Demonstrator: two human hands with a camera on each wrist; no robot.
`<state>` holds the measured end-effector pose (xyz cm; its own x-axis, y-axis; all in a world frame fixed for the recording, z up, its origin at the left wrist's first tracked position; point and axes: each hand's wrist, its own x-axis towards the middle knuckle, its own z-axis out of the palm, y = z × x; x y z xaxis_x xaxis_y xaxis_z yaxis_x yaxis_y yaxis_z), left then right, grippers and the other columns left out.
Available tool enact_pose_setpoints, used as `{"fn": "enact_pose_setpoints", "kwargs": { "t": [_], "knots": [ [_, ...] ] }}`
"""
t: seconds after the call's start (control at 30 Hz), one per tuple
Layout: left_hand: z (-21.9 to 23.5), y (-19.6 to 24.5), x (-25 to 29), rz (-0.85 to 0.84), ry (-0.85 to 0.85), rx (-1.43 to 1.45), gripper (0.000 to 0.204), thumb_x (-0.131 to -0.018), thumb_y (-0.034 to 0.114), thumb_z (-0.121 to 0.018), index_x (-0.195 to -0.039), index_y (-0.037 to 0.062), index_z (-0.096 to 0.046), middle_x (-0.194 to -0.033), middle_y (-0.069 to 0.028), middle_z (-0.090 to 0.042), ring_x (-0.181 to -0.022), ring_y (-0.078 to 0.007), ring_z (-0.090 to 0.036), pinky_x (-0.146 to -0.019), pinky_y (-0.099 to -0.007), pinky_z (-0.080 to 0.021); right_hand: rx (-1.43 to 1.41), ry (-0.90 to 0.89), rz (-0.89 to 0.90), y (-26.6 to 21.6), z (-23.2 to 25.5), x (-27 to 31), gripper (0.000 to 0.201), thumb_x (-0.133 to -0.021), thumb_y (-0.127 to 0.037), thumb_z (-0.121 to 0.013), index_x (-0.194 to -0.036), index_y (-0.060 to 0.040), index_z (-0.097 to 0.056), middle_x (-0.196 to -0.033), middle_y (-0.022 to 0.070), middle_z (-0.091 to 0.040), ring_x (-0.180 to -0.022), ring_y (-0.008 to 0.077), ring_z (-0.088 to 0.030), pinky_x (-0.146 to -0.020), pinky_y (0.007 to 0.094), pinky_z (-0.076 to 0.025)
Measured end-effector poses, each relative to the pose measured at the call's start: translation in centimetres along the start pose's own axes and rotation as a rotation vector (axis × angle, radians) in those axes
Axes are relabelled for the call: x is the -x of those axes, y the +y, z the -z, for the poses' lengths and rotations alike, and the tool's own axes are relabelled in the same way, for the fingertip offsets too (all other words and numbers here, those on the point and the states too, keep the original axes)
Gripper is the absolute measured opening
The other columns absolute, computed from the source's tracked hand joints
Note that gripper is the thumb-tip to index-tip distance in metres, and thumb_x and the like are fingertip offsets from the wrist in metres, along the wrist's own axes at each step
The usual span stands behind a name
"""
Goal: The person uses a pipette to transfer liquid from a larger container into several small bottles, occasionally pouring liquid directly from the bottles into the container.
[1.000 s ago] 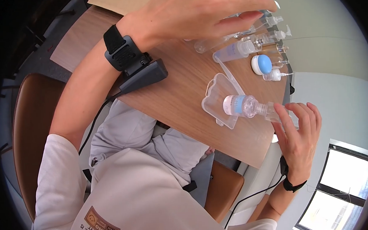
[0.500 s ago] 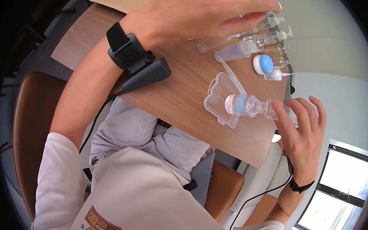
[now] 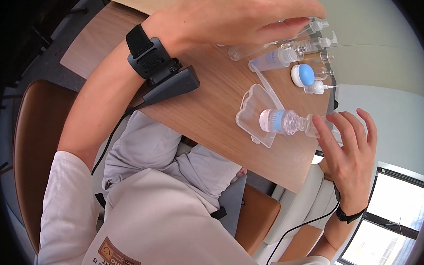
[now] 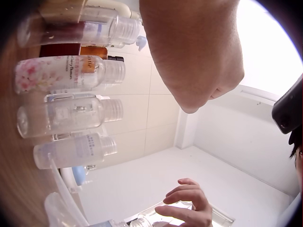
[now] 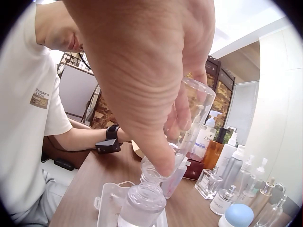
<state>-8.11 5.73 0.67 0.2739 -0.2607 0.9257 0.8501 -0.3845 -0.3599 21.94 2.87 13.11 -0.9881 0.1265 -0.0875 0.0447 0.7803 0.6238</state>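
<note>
My right hand [image 3: 348, 167] pinches an upside-down clear bottle [image 5: 201, 97], its neck meeting the mouth of a small clear bottle [image 3: 273, 121] with a pink and blue label. This lower bottle stands upright inside a clear plastic case [image 3: 248, 109] with its lid raised. My left hand [image 3: 245, 17] is lifted over the back of the table, fingers bent. A whitish rounded thing shows beside those fingers at the head view's top edge; I cannot tell whether they hold it. In the left wrist view the same hand [image 4: 199, 56] shows only its back and side.
Several clear bottles line the table, among them a flower-printed one [image 4: 57, 73] and a pale purple-labelled one [image 3: 270, 60]. A jar with a blue lid [image 3: 305, 75], a glass perfume bottle [image 5: 208, 184] and pump bottles stand near the wall. A black wrist device [image 3: 169, 84] hangs above the table.
My right hand has shifted slightly right, its outer fingers more spread, still on the upside-down bottle. The left hand and arm have moved slightly right in the head view.
</note>
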Motion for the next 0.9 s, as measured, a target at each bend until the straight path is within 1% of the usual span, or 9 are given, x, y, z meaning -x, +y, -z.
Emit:
{"fn": "enact_pose_setpoints", "kwargs": {
  "t": [0.2, 0.4, 0.5, 0.57, 0.6, 0.67, 0.7, 0.8, 0.9],
  "knots": [
    [0.3, 0.1, 0.0, 0.036, -0.057, 0.021, 0.018, -0.076, 0.007, -0.068, -0.092, 0.0041, -0.063, -0.107, -0.0102, -0.054, -0.092, -0.0227, -0.054, -0.077, -0.0352, -0.042, 0.001, 0.001, 0.005, 0.0, 0.0, 0.0, 0.052, -0.063, -0.003, -0.079, -0.114, -0.0137, -0.068, -0.108, 0.0034, -0.058, -0.105, 0.0207, -0.057, -0.104, 0.048, -0.044],
    [-0.2, -0.3, 0.0, -0.017, 0.033, 0.003, 0.018, -0.076, 0.007, -0.068, -0.093, 0.0045, -0.062, -0.107, -0.0097, -0.054, -0.091, -0.0222, -0.054, -0.077, -0.0351, -0.041, -0.081, 0.002, -0.107, 0.9, -0.8, 1.0, 0.043, -0.069, -0.01, -0.078, -0.111, -0.009, -0.066, -0.105, 0.0052, -0.06, -0.1, 0.0211, -0.059, -0.1, 0.0478, -0.046],
    [0.2, 0.1, -0.1, 0.005, 0.008, 0.014, 0.017, -0.076, 0.007, -0.068, -0.093, 0.0046, -0.062, -0.107, -0.0099, -0.054, -0.091, -0.0223, -0.053, -0.077, -0.0353, -0.042, -0.226, 0.031, -0.192, 2.0, -1.6, 2.0, 0.046, -0.068, -0.011, -0.081, -0.111, -0.0057, -0.064, -0.102, 0.0078, -0.061, -0.095, 0.0246, -0.059, -0.099, 0.0431, -0.046],
    [0.5, 0.3, -0.1, 0.049, -0.069, 0.033, 0.017, -0.077, 0.007, -0.068, -0.093, 0.0047, -0.062, -0.107, -0.01, -0.054, -0.09, -0.0226, -0.054, -0.078, -0.0356, -0.042, -0.625, -0.013, -0.522, 2.5, -2.6, 3.0, 0.044, -0.075, -0.01, -0.078, -0.115, -0.0021, -0.063, -0.108, 0.0101, -0.064, -0.099, 0.025, -0.062, -0.099, 0.0388, -0.046],
    [0.4, 0.4, -0.2, 0.064, -0.095, 0.04, 0.017, -0.077, 0.007, -0.068, -0.093, 0.0047, -0.062, -0.107, -0.01, -0.054, -0.09, -0.0227, -0.054, -0.078, -0.0357, -0.042, -0.626, -0.012, -0.524, 3.0, -3.4, 3.6, 0.044, -0.075, -0.01, -0.078, -0.115, -0.0021, -0.063, -0.108, 0.0101, -0.064, -0.099, 0.025, -0.062, -0.099, 0.0388, -0.046],
    [-0.2, 0.2, 0.1, 0.055, -0.04, 0.046, 0.017, -0.077, 0.007, -0.068, -0.093, 0.0046, -0.062, -0.107, -0.0103, -0.054, -0.089, -0.0227, -0.053, -0.077, -0.0357, -0.042, -0.853, 0.143, -0.741, 3.9, -5.4, 4.4, 0.045, -0.082, -0.012, -0.072, -0.123, 0.0003, -0.06, -0.118, 0.0112, -0.064, -0.108, 0.0237, -0.061, -0.099, 0.0368, -0.045],
    [-0.3, 0.1, 0.1, 0.05, -0.023, 0.05, 0.018, -0.077, 0.007, -0.068, -0.093, 0.0045, -0.062, -0.107, -0.0104, -0.054, -0.088, -0.0227, -0.053, -0.077, -0.0358, -0.042, -0.954, 0.208, -0.774, 4.0, -6.1, 4.3, 0.048, -0.091, -0.017, -0.066, -0.132, 0.0022, -0.053, -0.125, 0.0129, -0.062, -0.114, 0.0221, -0.059, -0.1, 0.0359, -0.045],
    [0.5, 0.2, -0.4, 0.001, -0.043, 0.02, 0.018, -0.076, 0.007, -0.068, -0.094, 0.0044, -0.063, -0.107, -0.0105, -0.054, -0.088, -0.0227, -0.053, -0.076, -0.0356, -0.042, -1.151, 0.324, -0.889, 4.5, -8.1, 3.9, 0.048, -0.095, -0.017, -0.063, -0.136, 0.0032, -0.049, -0.125, 0.0139, -0.062, -0.113, 0.0214, -0.06, -0.099, 0.0338, -0.045],
    [1.7, 1.3, -1.4, 0.111, -0.12, 0.091, 0.019, -0.076, 0.006, -0.068, -0.094, 0.004, -0.063, -0.106, -0.0104, -0.055, -0.087, -0.023, -0.054, -0.077, -0.0356, -0.042, -1.254, 0.343, -0.879, 4.5, -9.5, 2.6, 0.046, -0.096, -0.013, -0.061, -0.137, 0.0032, -0.045, -0.123, 0.0132, -0.063, -0.114, 0.0198, -0.06, -0.097, 0.0327, -0.046]
  ]
}}
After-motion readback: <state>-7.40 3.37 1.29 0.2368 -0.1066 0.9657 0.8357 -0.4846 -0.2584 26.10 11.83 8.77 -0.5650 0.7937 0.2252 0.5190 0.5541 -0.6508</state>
